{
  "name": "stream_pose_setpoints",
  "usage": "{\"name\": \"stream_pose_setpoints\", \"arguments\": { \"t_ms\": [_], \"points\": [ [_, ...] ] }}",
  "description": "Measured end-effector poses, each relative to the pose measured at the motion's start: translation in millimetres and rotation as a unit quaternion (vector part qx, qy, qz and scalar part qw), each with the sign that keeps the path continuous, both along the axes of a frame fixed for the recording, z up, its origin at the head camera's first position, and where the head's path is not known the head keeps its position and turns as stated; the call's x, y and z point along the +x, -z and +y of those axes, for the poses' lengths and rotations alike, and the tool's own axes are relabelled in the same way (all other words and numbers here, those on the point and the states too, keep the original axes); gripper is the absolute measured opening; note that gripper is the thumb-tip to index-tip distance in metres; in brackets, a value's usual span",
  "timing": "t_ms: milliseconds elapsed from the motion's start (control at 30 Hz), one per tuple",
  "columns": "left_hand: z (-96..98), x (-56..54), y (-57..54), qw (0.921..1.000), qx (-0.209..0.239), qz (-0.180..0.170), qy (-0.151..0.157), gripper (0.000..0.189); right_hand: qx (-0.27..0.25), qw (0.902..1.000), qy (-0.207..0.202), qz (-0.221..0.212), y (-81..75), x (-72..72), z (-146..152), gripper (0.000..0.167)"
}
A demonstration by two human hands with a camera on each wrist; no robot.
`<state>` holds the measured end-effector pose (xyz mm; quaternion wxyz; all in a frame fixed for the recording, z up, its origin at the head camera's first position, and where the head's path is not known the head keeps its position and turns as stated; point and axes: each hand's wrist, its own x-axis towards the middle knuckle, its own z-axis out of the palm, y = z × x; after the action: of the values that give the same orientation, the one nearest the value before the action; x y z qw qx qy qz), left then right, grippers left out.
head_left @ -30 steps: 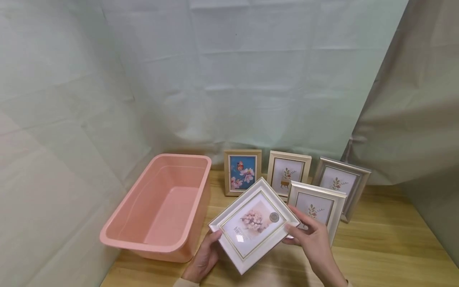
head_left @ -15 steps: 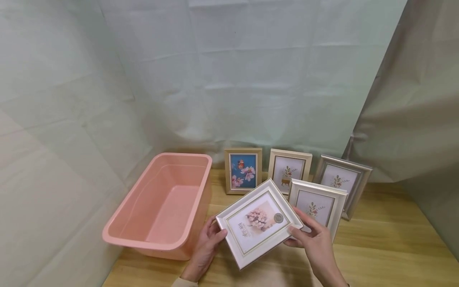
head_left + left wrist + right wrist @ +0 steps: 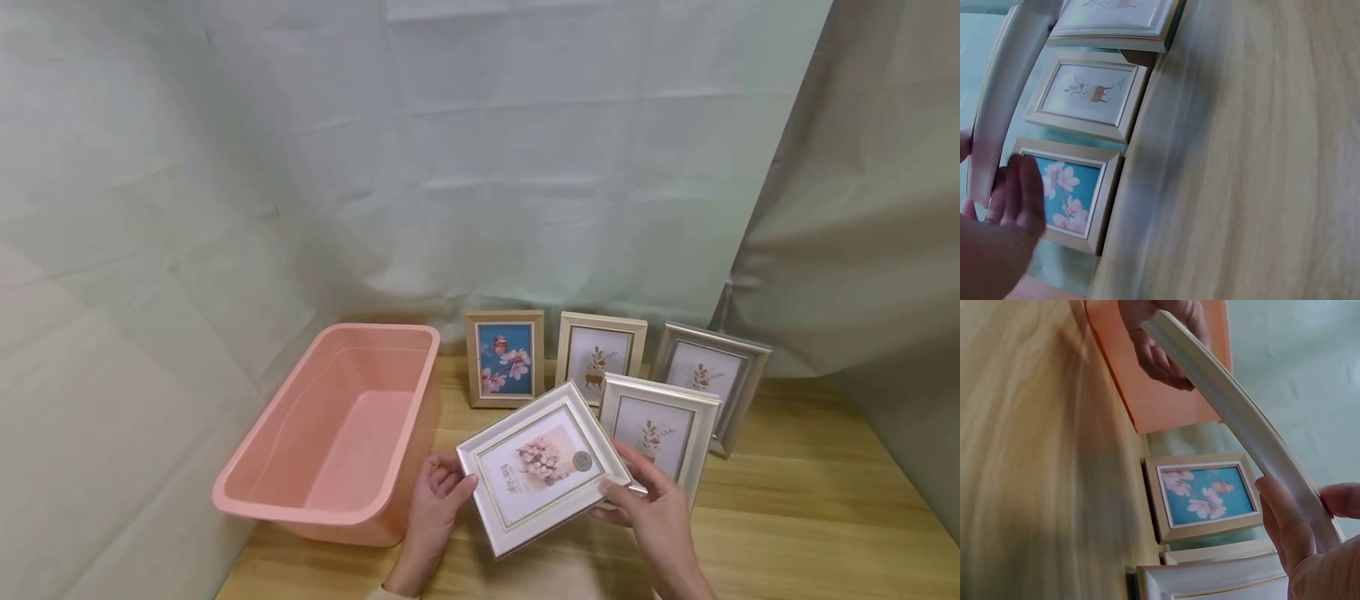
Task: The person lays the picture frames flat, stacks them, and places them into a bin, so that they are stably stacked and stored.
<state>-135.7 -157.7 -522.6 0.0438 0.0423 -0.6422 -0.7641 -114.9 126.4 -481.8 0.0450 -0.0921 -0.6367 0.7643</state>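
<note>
In the head view a pale picture frame point(image 3: 536, 471) with a pink flower print is held tilted above the table, its front facing up. My right hand point(image 3: 656, 517) pinches its right corner, thumb on the front and fingers behind. At the left corner my left hand point(image 3: 435, 508) holds the edge, thumb at the front and other fingers curled toward the back. Both wrist views show this frame edge-on; in the right wrist view its pale side point(image 3: 1235, 412) spans between the two hands. It partly overlaps the standing silver-white picture frame point(image 3: 697, 425) behind it.
A pink plastic tub point(image 3: 420, 400) stands at the left, its inside bare. Along the back stand a tan frame point(image 3: 476, 375) with a blue bird-and-blossom picture, a cream frame point(image 3: 637, 346) and a darker silver frame point(image 3: 738, 408). Pale cloth point(image 3: 510, 167) hangs behind the wooden table point(image 3: 795, 517).
The held picture frame has shifted slightly right and turned a little clockwise. My left hand has moved up along its left corner, with fingers now more behind it. The standing frames stay put.
</note>
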Motion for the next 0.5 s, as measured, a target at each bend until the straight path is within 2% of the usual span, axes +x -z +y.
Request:
{"name": "stream_pose_setpoints", "arguments": {
  "t_ms": [100, 300, 500],
  "points": [
    [0.6, 4.2, -1.0, 0.9993, -0.036, 0.005, 0.004, 0.051, 0.001, 1.0, 0.003, 0.003, 4.2, 1.5, -0.3, 0.069],
    [-3.6, 16.3, 0.0, 0.9954, -0.072, 0.04, 0.05, 0.072, 0.003, 0.9999, -0.002, 0.011, 12.8, 4.7, -0.3, 0.064],
    [-17.8, 16.5, 12.4, 0.9877, -0.095, 0.082, 0.094, 0.094, 0.025, 0.9994, -0.023, -0.007, 16.1, 6.8, -3.7, 0.065]
  ]
}}
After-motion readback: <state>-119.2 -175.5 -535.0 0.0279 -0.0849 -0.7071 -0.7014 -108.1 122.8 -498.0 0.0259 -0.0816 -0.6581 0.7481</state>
